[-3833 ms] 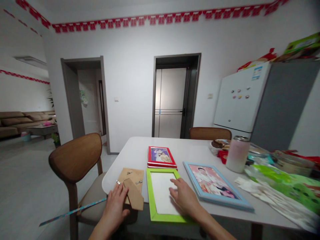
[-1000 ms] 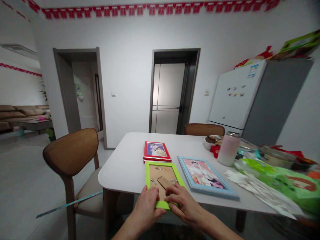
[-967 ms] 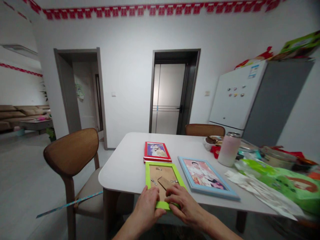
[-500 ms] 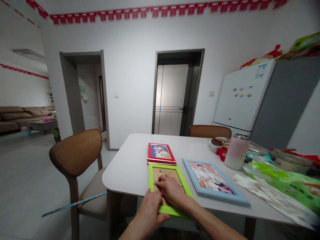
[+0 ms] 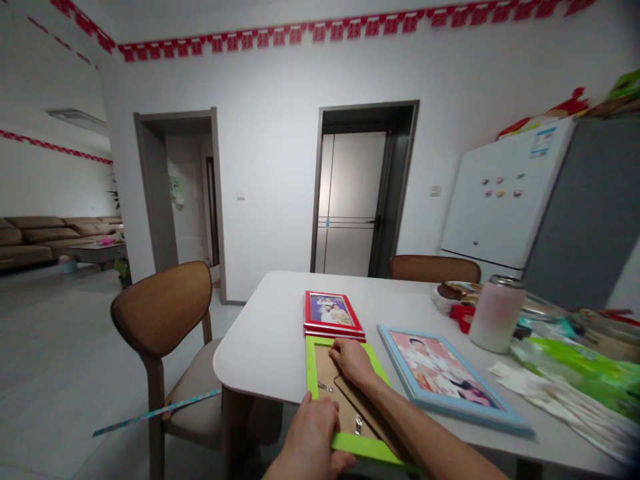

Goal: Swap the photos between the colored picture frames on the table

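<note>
A lime-green photo frame lies face down at the table's front edge, its brown backing board showing. Small metal clips sit on that board, and a stand flap runs along its middle. My left hand grips the frame's lower left corner, thumb at the near edge. Curled fingers of my right hand press at the board's upper end; what they pinch, if anything, is hidden. Beyond lies a red photo frame, apparently stacked on another. A light-blue photo frame rests picture up to the right.
On the right of the white table stand a pink-white bottle, white gloves and a green plastic package. One wooden chair is at the left, another chair at the far side.
My right hand has moved from the middle of the backing board to its upper end, uncovering the clips and flap. My left hand still holds the frame's corner. The view has shifted slightly.
</note>
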Tool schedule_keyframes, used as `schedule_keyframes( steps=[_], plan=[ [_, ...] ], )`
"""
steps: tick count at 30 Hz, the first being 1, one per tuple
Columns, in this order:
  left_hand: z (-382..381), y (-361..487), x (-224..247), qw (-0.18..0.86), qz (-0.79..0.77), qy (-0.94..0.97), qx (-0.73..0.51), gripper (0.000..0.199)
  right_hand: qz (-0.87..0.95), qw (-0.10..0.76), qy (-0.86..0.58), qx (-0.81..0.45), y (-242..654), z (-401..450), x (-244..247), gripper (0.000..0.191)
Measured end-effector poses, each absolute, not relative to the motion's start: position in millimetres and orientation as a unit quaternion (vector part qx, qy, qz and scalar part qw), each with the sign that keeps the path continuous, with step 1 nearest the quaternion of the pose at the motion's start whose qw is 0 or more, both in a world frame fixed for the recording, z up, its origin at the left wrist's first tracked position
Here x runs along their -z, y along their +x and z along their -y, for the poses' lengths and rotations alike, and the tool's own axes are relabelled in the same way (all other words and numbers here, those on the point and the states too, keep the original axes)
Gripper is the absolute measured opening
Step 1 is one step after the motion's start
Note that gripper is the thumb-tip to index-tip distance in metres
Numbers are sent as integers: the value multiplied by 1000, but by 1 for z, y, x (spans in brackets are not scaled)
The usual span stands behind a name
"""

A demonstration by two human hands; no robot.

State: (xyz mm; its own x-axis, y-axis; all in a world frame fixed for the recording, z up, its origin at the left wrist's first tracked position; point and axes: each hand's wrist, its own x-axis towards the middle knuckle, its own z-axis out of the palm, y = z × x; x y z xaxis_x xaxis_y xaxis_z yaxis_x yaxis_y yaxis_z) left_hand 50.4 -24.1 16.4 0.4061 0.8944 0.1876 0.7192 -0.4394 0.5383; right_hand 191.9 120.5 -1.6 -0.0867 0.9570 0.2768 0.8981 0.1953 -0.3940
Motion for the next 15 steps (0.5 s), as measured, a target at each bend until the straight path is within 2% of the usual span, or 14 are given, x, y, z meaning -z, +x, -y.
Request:
schedule_keyframes(
  steps=[9, 15],
  plan=[
    [30, 48, -17, 194, -501, 818, -208, 47, 680, 282, -674, -63, 197, -136, 3, 11],
    [20, 82, -19, 201, -458, 857, -123, 53, 680, 333, -642, -118, 225, -114, -19, 27]
  ],
)
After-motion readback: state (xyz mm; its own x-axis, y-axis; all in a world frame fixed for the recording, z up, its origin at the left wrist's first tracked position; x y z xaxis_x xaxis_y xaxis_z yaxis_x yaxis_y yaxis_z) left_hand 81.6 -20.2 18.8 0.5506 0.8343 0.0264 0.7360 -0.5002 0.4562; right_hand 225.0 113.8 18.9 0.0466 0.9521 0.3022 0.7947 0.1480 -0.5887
